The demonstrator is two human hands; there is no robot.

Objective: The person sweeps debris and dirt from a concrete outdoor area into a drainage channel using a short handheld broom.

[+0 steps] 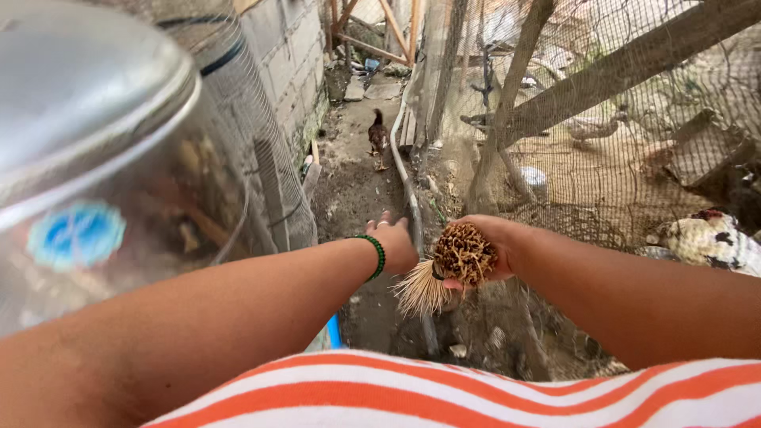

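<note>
Right hand (483, 250), frame centre: cupped palm-up, loosely closed round broom (456, 261), bristle butts up, pale tips fanning down-left. Left hand (392, 242) just beside, fingers spread, holding nothing, green wristband. Net (602, 119) right, hen (379, 139) up centre path. Risk: loose grip lets bristles slip into mud; tips may snag net.

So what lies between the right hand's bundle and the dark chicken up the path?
Head view: bare muddy ground and a pale pipe separate the tan stick bundle from the dark chicken.
</note>
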